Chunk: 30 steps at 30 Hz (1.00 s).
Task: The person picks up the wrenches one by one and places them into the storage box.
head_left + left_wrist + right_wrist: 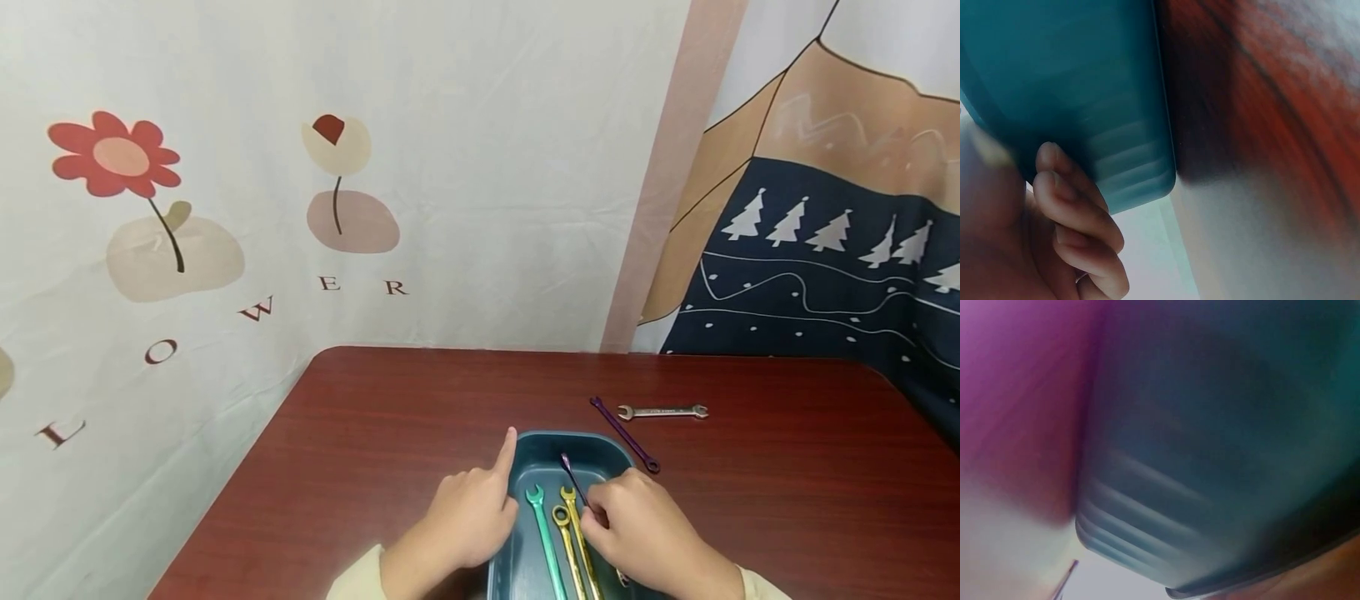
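A teal tray [528, 446] lies lengthwise on the table, several wrenches inside. My left hand [472, 512] holds its left side, index finger pointing along the rim and thumb at the edge. In the left wrist view the other fingers [1072, 194] curl against the tray's outer wall [1125, 137]. Over the tray's right side, my right hand [637, 525] pinches a dark purple wrench [574, 477], its lower end hidden by the fingers. Left of that hand lie a green wrench [546, 533] and two gold wrenches [568, 550] [582, 533]. Dark tray wall [1147, 506] fills much of the right wrist view.
Beyond the tray's far right corner, a purple wrench [622, 433] lies slanted on the reddish-brown table [390, 408]. A silver open-ended wrench [663, 412] lies crosswise near it. Behind the table hangs a printed curtain [487, 208].
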### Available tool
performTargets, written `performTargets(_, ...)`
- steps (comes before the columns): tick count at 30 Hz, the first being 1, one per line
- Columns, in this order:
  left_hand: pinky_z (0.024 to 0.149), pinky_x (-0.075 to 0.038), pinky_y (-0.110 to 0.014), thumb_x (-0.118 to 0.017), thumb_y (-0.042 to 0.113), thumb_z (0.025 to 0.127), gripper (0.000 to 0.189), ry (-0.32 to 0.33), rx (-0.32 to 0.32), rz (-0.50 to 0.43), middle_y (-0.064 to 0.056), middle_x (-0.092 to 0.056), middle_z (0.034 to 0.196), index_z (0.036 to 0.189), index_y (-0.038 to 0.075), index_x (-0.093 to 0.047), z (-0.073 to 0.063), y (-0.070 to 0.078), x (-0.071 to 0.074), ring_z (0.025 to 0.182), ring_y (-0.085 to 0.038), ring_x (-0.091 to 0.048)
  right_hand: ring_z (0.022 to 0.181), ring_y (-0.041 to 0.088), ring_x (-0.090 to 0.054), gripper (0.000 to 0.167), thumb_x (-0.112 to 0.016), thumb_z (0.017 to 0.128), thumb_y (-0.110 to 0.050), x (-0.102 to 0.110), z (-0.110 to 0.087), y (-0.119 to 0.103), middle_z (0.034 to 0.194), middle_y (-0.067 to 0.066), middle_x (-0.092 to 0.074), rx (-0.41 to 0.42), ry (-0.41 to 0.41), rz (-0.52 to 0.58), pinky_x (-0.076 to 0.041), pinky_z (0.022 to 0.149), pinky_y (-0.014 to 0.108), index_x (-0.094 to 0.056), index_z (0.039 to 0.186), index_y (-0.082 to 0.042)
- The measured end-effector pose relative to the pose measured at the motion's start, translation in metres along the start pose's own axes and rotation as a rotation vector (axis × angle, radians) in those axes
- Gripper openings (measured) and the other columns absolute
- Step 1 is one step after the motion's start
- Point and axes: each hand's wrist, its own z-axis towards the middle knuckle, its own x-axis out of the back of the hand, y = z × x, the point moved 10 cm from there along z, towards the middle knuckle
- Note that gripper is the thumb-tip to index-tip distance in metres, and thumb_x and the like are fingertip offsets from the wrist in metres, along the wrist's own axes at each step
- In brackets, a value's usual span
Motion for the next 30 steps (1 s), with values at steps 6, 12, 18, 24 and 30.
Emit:
performTargets(6, 0.041, -0.029, -0.031, -0.055, 0.027, 0.096, 0.083, 0.001, 0.002, 0.003, 0.006, -0.046, 0.048, 0.163, 0.02, -0.007, 0.0, 0.0, 0.001, 0.04, -0.014, -0.038, 0.044, 0.0, -0.016, 0.049, -0.067, 0.084, -0.015, -0.005, 0.0, -0.002, 0.046, -0.021, -0.015, 0.038, -0.01, -0.076, -0.039, 0.071, 0.028, -0.035, 0.049, -0.026)
performTargets(12, 0.042, -0.029, -0.031, -0.055, 0.027, 0.096, 0.083, 0.005, 0.0, 0.013, 0.006, -0.046, 0.048, 0.163, 0.019, -0.007, -0.001, 0.0, 0.002, 0.04, -0.014, -0.038, 0.043, 0.001, -0.014, 0.05, -0.066, 0.084, -0.015, -0.009, -0.001, 0.0, 0.045, -0.021, -0.013, 0.023, -0.03, -0.1, -0.044, 0.082, 0.038, -0.033, 0.048, -0.025)
performTargets(18, 0.042, -0.029, -0.031, -0.055, 0.027, 0.096, 0.083, 0.009, -0.001, 0.017, 0.006, -0.046, 0.048, 0.163, 0.019, -0.007, -0.001, 0.0, 0.002, 0.04, -0.013, -0.038, 0.043, 0.001, -0.011, 0.051, -0.066, 0.084, -0.016, -0.011, 0.0, 0.0, 0.046, -0.02, -0.012, 0.022, -0.033, -0.14, -0.043, 0.083, 0.039, -0.031, 0.048, -0.024)
performTargets(24, 0.043, -0.03, -0.032, -0.055, 0.027, 0.096, 0.082, -0.001, 0.006, 0.0, 0.005, -0.046, 0.048, 0.163, 0.019, -0.008, -0.002, -0.001, 0.001, 0.041, -0.014, -0.038, 0.044, 0.002, -0.013, 0.051, -0.064, 0.084, -0.014, -0.015, -0.001, 0.001, 0.045, -0.019, -0.012, 0.003, -0.053, -0.141, -0.044, 0.088, 0.042, -0.03, 0.047, -0.024)
performTargets(30, 0.042, -0.029, -0.031, -0.055, 0.027, 0.096, 0.083, -0.002, 0.007, -0.003, 0.006, -0.045, 0.048, 0.163, 0.02, -0.006, -0.003, 0.0, 0.002, 0.04, -0.014, -0.037, 0.043, 0.004, -0.015, 0.049, -0.064, 0.083, -0.015, -0.018, 0.0, 0.0, 0.045, -0.017, -0.015, 0.002, -0.083, -0.167, -0.045, 0.087, 0.043, -0.032, 0.047, -0.023)
